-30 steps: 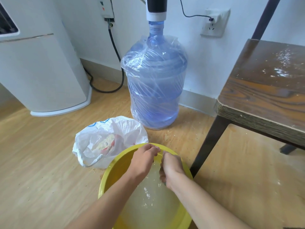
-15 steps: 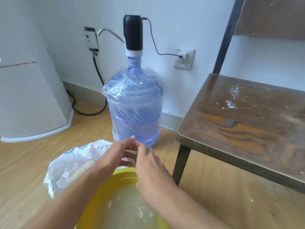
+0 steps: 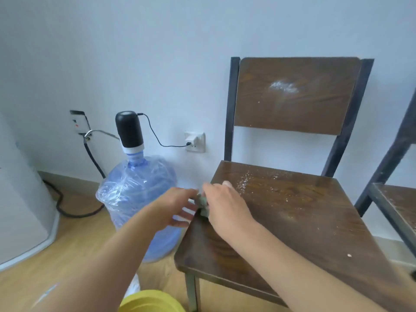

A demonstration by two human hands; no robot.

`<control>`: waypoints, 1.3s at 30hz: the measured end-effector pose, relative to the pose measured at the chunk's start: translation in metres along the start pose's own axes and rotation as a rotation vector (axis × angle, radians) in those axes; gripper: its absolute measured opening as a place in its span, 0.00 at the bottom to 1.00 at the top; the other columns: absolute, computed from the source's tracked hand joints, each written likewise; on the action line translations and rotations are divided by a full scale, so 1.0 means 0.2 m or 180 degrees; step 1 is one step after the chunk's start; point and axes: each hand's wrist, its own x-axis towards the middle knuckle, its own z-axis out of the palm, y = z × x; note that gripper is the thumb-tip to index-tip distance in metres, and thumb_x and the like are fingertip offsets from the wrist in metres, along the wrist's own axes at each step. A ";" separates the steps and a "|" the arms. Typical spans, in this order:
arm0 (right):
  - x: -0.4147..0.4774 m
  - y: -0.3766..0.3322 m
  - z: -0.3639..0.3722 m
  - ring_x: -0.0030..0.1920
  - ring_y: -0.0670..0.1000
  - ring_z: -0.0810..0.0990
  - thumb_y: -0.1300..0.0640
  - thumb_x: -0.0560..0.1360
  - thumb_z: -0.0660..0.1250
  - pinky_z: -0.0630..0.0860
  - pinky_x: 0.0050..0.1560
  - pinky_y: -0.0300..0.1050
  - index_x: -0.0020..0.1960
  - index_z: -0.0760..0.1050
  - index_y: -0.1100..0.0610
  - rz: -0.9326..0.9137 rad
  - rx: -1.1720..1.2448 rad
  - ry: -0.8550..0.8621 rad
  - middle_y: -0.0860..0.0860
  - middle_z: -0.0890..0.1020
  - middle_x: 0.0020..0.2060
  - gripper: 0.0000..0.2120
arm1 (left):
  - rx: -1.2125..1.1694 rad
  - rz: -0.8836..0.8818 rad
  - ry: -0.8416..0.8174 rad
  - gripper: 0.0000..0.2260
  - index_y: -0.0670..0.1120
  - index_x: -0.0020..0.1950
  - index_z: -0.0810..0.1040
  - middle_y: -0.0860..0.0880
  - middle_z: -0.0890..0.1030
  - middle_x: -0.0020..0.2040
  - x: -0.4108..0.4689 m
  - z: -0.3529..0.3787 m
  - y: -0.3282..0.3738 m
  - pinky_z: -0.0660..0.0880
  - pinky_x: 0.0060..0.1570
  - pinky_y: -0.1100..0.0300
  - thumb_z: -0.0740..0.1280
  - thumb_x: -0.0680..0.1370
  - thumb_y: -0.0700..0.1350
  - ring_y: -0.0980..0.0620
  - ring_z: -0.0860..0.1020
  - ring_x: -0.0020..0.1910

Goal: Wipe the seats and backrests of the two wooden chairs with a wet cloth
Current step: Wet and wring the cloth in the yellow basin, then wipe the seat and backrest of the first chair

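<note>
Both hands (image 3: 198, 206) grip cloth (image 3: 202, 203) w/o legible text.

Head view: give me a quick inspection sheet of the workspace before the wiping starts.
Surface: dark brown wooden chair seat carries white powdery specks; nothing else lies on it.
Job's things: small grey-green cloth held bunched at the seat's left edge; brown wooden backrest has a white smear; second chair only partly in frame at right; yellow basin rim on the floor.
Clutter: wrapped blue water jug with black pump beside the chair.
Grippers: left hand and right hand both on the cloth.
Cables: thin black pump lead to wall socket; thick black cord on floor.
Surroundings: white wall, wooden floor.
</note>
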 end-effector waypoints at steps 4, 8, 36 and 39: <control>0.04 0.24 0.01 0.59 0.58 0.73 0.65 0.76 0.67 0.67 0.43 0.49 0.55 0.74 0.58 0.0199 -0.0038 -0.0178 0.55 0.79 0.54 0.09 | 0.0369 0.0206 0.0703 0.16 0.41 0.47 0.86 0.45 0.78 0.37 0.01 0.13 0.06 0.73 0.33 0.60 0.69 0.77 0.54 0.46 0.74 0.33; 0.09 0.54 -0.03 0.59 0.57 0.72 0.69 0.74 0.67 0.72 0.45 0.49 0.58 0.75 0.60 0.0314 -0.0501 0.0123 0.55 0.75 0.57 0.14 | 0.0739 0.0328 0.1064 0.09 0.49 0.43 0.89 0.50 0.82 0.32 0.02 0.16 0.10 0.77 0.34 0.60 0.73 0.75 0.53 0.47 0.77 0.28; 0.34 0.73 0.11 0.55 0.58 0.76 0.63 0.81 0.62 0.76 0.56 0.51 0.58 0.79 0.62 0.0103 -0.0360 0.0522 0.57 0.79 0.52 0.10 | 0.0322 0.0170 0.1369 0.04 0.54 0.36 0.88 0.50 0.86 0.35 0.09 0.17 0.04 0.83 0.49 0.49 0.78 0.70 0.51 0.47 0.82 0.36; 0.30 1.10 0.00 0.48 0.52 0.78 0.60 0.78 0.69 0.79 0.49 0.46 0.54 0.82 0.59 0.0851 -0.0723 0.0655 0.54 0.81 0.47 0.06 | 0.0187 0.0196 0.1361 0.04 0.58 0.34 0.88 0.53 0.86 0.34 0.06 0.16 0.01 0.83 0.48 0.49 0.76 0.69 0.53 0.48 0.82 0.37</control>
